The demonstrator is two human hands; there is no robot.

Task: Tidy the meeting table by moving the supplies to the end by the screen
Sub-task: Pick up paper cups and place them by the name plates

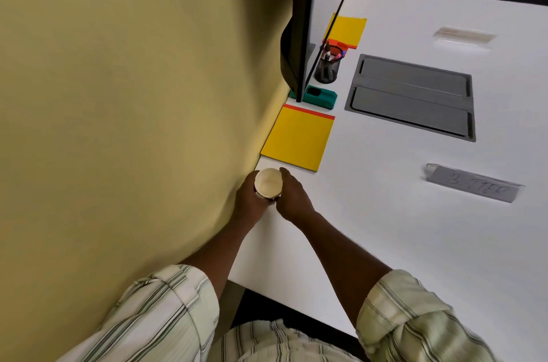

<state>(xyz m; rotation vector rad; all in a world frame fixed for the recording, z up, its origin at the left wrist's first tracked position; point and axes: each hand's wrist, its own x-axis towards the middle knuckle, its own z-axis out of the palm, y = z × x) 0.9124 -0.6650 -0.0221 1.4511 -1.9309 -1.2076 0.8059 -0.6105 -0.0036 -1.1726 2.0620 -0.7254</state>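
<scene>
Paper cup (267,183) gripped at the bench (385,243) edge, just short of the yellow pad (298,138).
I see left hand (247,201) and right hand (293,198) wrapped round it; a hard squeeze may crush it, or it could slip down the wall (133,95) side.

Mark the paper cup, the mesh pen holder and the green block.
paper cup (267,183), head view, inside its open mouth.
mesh pen holder (327,69), head view, black mesh wall.
green block (325,97), head view, top face.

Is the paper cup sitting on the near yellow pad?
No, the paper cup is gripped between the left hand and right hand, just short of the near yellow pad.
</scene>
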